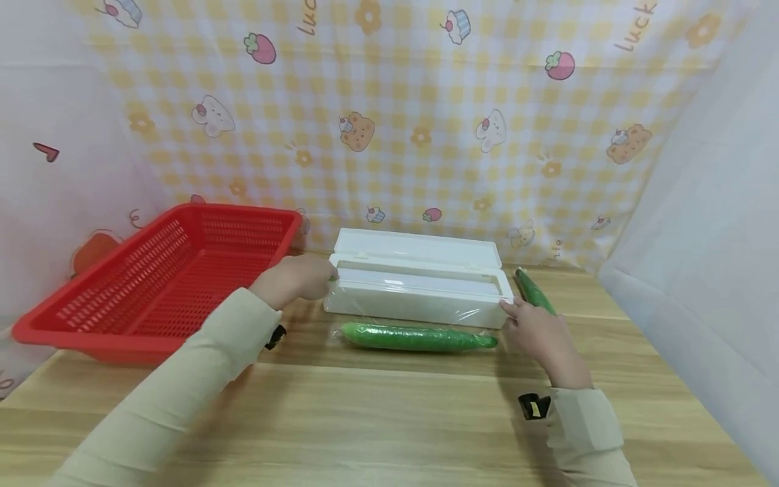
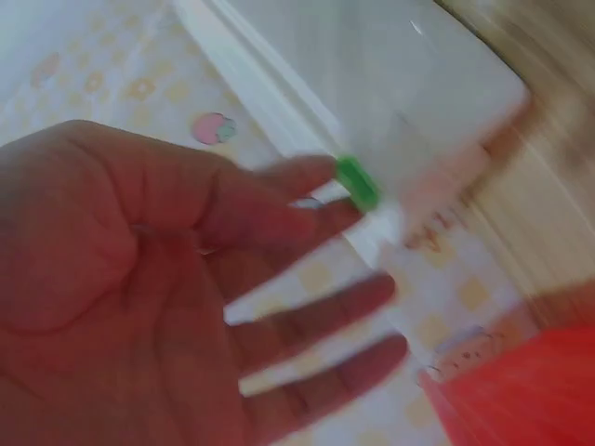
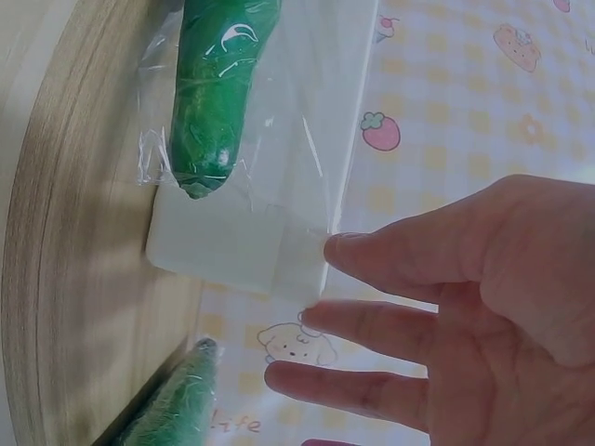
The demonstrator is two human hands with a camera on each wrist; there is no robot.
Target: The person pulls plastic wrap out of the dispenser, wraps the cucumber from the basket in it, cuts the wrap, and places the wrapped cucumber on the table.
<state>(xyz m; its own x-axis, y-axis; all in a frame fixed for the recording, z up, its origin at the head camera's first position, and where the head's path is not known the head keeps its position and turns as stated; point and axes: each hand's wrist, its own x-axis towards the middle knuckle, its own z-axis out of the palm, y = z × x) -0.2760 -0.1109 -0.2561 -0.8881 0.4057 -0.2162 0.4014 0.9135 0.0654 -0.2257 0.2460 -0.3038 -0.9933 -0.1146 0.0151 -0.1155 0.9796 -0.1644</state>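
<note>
A white cling film dispenser stands on the table with its long lid raised, and clear film lies over its top and front. At its left end is my left hand, fingertips touching the small green slide cutter on the edge; the other fingers are spread. My right hand touches the dispenser's right front corner with thumb and fingertips, fingers nearly straight. Just in front of the dispenser lies a cucumber wrapped in clear film. Another wrapped cucumber is beyond the right hand, partly hidden.
A red slotted basket stands at the left, its rim close to the left forearm. Behind everything hangs a yellow checked cloth, and a white cloth borders the right side. The wooden table extends in front.
</note>
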